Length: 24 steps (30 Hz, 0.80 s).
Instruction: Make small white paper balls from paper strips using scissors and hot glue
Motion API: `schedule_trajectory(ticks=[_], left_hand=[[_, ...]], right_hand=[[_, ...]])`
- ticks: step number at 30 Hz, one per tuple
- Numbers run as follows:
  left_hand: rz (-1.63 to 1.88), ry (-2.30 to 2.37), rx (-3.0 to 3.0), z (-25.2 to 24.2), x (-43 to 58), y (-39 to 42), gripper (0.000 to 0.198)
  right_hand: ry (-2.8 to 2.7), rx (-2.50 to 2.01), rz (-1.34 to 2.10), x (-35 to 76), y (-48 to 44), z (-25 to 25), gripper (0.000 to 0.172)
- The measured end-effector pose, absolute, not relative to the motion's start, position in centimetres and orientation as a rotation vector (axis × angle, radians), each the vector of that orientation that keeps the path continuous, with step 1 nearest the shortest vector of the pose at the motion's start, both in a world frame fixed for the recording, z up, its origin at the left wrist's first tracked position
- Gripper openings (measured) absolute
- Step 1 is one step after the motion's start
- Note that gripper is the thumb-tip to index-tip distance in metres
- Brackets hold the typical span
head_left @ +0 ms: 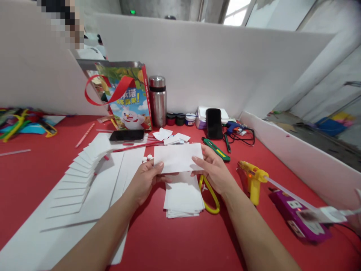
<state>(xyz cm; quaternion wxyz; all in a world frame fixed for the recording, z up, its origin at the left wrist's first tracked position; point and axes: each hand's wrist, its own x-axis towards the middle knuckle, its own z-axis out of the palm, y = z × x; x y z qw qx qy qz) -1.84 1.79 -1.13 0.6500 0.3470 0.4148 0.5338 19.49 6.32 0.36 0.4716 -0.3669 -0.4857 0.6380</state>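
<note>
Gripping by thumbs and fingers, your left hand [146, 180] and right hand [214, 168] hold a smooth, flat, white rectangular paper piece [177, 158].

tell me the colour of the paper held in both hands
The paper is plain white, seen in the head view.

Your two hands [145, 179] hold one white sheet [178, 159]. On the far side, you have three small jars [180, 119], two dark phones [214, 123], one steel flask [158, 103] and one printed bag [131, 109]. To your right: one glue gun [254, 180] and one green cutter [216, 149].
</note>
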Motion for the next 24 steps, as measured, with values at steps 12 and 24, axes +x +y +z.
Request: schedule_trajectory(ticks=[12, 24], left_hand=[[1.219, 0.945, 0.744, -0.3, -2.2, 1.8, 0.076], [1.351, 0.947, 0.917, -0.6, -2.8, 2.3, 0.056]], right_hand=[[-2.17, -1.0, 0.792, 20.2, 5.4, 1.2, 0.065], [-1.203, -1.005, 1.519, 20.1, 5.5, 1.6, 0.018]])
